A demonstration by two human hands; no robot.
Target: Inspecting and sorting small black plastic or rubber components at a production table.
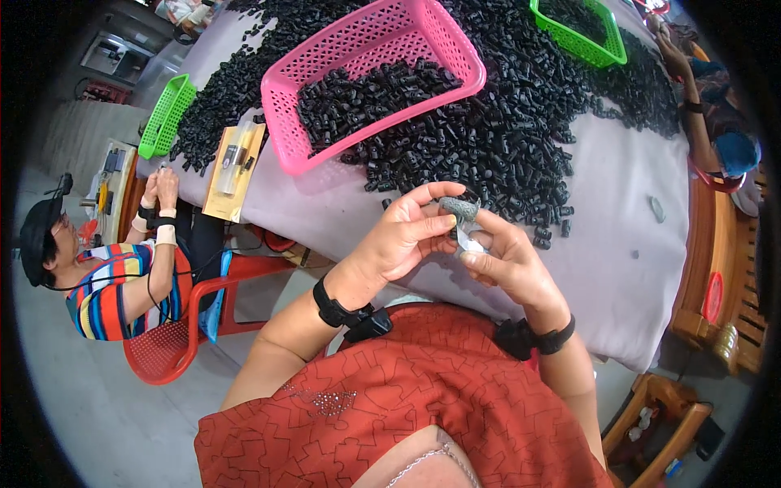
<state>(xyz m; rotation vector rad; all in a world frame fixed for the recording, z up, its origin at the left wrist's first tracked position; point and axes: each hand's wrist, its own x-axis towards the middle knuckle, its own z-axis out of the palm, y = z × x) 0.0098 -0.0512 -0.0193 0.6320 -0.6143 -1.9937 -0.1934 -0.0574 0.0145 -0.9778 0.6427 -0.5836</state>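
Observation:
Close together over the table's near edge, both my hands are closed on small things. My left hand [399, 236] pinches a dark grey, rounded piece with a rough-looking surface [460, 209] between thumb and fingers. My right hand [517, 264] grips a small whitish, partly see-through piece [469, 242] just below it; its kind is not clear. The two pieces touch or nearly touch, and fingers cover part of each. Just beyond my hands lies a wide heap of small black plastic cylindrical parts [488, 154].
A pink perforated basket [290, 165] of black parts stands on the heap. Green baskets [167, 114] flank it at left and far right. A wooden board [221, 195] lies at the left edge. One person [122, 285] sits left on a red chair [195, 321]; another [716, 122] is at right.

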